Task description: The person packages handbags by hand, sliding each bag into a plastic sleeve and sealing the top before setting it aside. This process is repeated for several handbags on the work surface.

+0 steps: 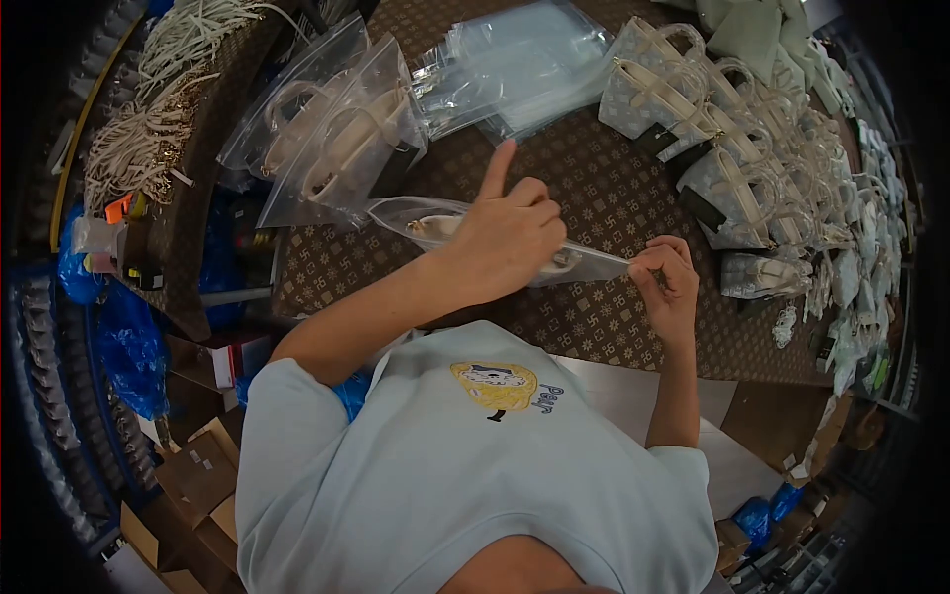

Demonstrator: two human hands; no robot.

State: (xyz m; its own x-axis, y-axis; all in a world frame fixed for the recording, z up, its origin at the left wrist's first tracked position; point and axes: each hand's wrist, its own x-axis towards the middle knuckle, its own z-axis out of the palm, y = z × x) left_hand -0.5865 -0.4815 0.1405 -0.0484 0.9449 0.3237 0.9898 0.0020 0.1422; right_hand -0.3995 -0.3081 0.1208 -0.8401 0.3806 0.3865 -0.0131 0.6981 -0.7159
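Observation:
A clear plastic bag (601, 265) with a pale handbag (432, 227) inside lies in front of me, above the patterned brown table. My left hand (507, 233) is over the middle of it, index finger stretched out and the other fingers curled down on the plastic; their tips are hidden. Between thumb and fingers, my right hand (669, 282) pinches the bag's right corner, pulling that edge taut. My left hand and forearm cover much of the handbag.
Bagged handbags (354, 148) stand at the back left, beside a stack of flat plastic bags (539, 59). Many unbagged handbags (737, 188) crowd the right side. Bundles of cream straps (148, 139) hang at the far left. Cardboard boxes (201, 468) sit low on the left.

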